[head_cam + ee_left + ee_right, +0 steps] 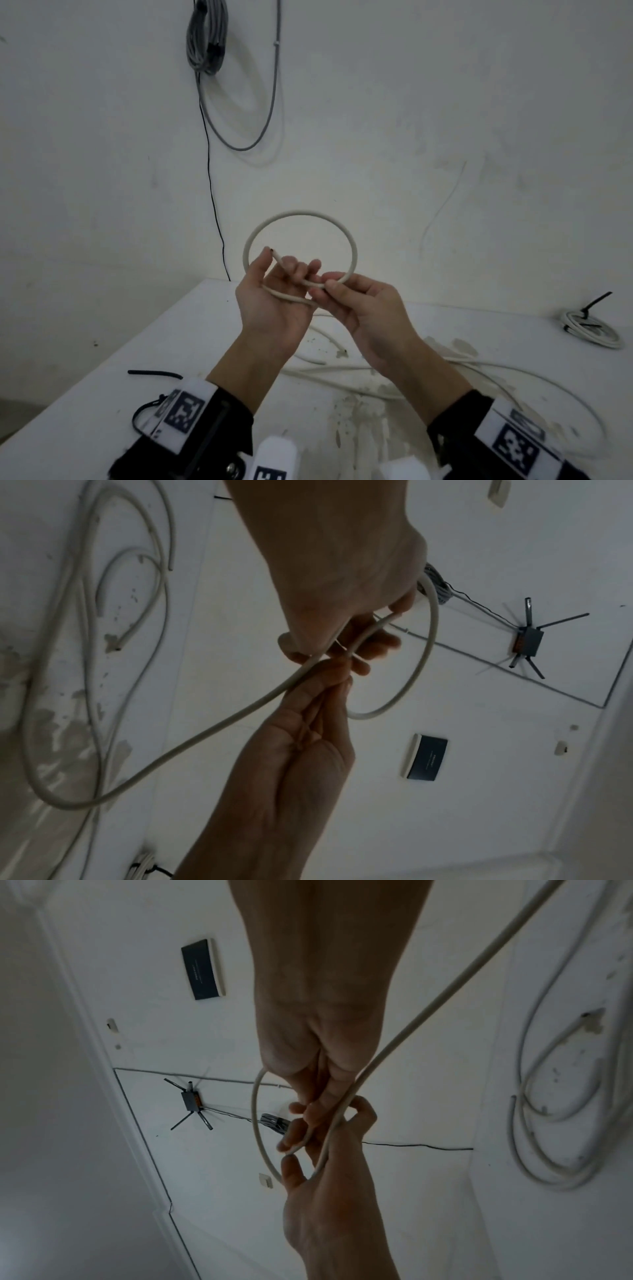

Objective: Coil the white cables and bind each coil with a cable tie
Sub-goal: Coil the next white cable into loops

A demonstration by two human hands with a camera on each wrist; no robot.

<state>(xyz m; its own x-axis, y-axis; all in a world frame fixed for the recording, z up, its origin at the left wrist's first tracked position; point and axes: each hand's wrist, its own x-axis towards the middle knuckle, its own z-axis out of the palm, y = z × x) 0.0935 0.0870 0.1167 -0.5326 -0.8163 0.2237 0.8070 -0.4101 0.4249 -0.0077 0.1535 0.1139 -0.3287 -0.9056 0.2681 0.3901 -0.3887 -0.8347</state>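
I hold a white cable above the white table, bent into one round loop. My left hand grips the cable's cut end between thumb and curled fingers, and the strand crosses its palm. Touching it on the right, my right hand pinches the cable where the loop closes. In the left wrist view the loop hangs beyond the left hand and the right hand. The right wrist view shows the loop, the right hand and the left hand.
Loose white cables sprawl over the table under and right of my hands. A coil bound with a black tie lies at the far right. A loose black cable tie lies near the left edge. Grey cable hangs on the wall.
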